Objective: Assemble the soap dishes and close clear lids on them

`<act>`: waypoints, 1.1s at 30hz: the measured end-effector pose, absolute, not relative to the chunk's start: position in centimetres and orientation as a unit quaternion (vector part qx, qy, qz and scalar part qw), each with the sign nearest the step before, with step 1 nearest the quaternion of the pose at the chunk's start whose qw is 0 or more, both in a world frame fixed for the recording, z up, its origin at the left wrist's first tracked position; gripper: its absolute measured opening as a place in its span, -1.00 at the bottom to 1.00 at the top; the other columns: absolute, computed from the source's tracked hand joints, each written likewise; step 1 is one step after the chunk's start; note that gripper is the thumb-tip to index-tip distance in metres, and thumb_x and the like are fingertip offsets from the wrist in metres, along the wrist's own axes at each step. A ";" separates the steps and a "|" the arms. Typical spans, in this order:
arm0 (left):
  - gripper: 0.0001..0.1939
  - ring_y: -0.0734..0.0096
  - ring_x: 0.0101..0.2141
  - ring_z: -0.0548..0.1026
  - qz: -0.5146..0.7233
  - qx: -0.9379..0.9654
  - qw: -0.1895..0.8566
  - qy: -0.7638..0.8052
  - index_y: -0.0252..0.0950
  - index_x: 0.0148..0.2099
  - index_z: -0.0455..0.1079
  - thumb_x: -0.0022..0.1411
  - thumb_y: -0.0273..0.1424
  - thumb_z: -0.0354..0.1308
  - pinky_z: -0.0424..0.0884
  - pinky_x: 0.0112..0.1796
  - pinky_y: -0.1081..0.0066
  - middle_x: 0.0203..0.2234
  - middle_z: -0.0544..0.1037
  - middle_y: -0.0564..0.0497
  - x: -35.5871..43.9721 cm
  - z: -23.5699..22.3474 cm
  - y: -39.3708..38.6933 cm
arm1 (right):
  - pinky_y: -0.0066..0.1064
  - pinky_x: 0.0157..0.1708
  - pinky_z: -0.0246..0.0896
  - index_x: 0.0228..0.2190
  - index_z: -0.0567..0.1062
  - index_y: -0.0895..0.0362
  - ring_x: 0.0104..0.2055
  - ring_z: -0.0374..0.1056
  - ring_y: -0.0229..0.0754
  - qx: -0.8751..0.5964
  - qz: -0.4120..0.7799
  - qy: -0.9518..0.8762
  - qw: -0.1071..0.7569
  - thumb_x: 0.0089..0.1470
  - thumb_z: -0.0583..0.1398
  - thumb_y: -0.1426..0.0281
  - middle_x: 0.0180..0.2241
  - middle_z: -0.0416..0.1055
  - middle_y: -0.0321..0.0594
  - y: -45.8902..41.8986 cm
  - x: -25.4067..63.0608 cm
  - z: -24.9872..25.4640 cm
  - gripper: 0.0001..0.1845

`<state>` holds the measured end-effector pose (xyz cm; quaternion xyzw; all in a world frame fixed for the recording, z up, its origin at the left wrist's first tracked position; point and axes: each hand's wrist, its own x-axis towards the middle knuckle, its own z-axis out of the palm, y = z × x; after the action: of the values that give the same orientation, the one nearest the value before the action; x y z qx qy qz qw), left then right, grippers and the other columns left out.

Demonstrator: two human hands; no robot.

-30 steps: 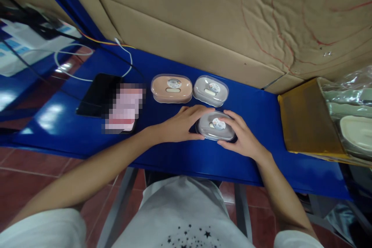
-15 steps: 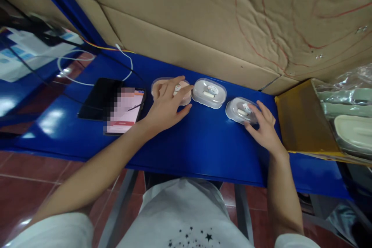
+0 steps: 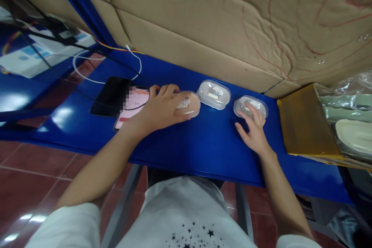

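Head: L grip (image 3: pixel 163 107) half-closed rnd box (image 3: pixel 193 106)

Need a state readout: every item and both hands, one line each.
Peach container: clear cover on, gripped.
Middle grey container: clear cover on, untouched.
Right grey container: clear cover on, touched on top.
Left hand: around peach container.
Right hand: open, on right grey container.
Phone: screen lit, partly hidden.
Cardboard box: open, contents showing.
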<state>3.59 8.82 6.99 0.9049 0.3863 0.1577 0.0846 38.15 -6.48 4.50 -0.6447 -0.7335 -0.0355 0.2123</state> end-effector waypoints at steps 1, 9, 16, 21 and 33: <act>-0.33 -0.30 0.20 0.43 0.145 0.914 0.096 0.367 -0.10 0.35 0.41 0.27 -0.06 0.38 0.22 0.24 -0.29 0.20 0.43 -0.28 3.4 7.4 8.2 | 0.28 0.39 0.04 0.37 0.33 -0.20 0.50 0.11 0.28 -0.626 -0.025 -0.749 0.215 0.43 0.14 0.20 0.48 0.15 -0.08 -6.6 37.4 4.5 -0.46; -0.28 -0.08 0.21 0.44 0.200 0.921 0.174 0.284 -0.18 0.42 0.27 0.35 -0.05 0.34 0.40 0.24 -0.01 0.26 0.35 -0.25 3.2 9.1 7.1 | 0.18 0.33 0.19 0.47 0.15 -0.20 0.41 0.27 0.17 -0.465 0.068 -0.863 0.183 0.43 0.19 0.24 0.42 0.30 -0.10 -7.4 32.1 4.3 -0.30; -0.26 -0.22 0.27 0.38 0.128 0.922 0.136 0.338 -0.26 0.42 0.28 0.34 -0.07 0.35 0.37 0.25 -0.14 0.25 0.33 -0.31 3.3 6.7 11.8 | 0.07 0.34 0.15 0.30 0.43 -0.02 0.41 0.25 0.10 -0.414 0.073 -0.893 0.161 0.43 0.22 0.22 0.36 0.41 -0.09 -7.8 30.9 4.0 -0.52; -0.20 -0.23 0.29 0.38 0.102 0.914 0.161 0.359 -0.27 0.43 0.25 0.29 -0.10 0.40 0.37 0.26 -0.14 0.29 0.30 -0.32 3.6 4.5 13.1 | 0.09 0.39 0.04 0.20 0.50 0.02 0.40 0.26 0.13 -0.413 0.056 -0.894 0.162 0.38 0.28 0.14 0.29 0.47 -0.06 -8.2 30.7 3.7 -0.55; -0.50 -0.12 0.42 0.28 0.105 0.961 0.163 0.197 -0.16 0.27 0.45 0.43 -0.06 0.32 0.20 0.37 -0.13 0.40 0.38 -0.21 2.5 6.6 2.2 | 0.03 0.29 0.18 0.24 0.44 0.07 0.30 0.37 0.08 -0.411 0.074 -0.881 0.224 0.45 0.19 0.27 0.24 0.48 0.03 -7.8 31.4 3.7 -0.59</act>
<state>2.53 2.17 6.62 0.9610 0.1971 0.1054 0.1626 31.42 -7.81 3.68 -0.4106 -0.8807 0.0741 0.2244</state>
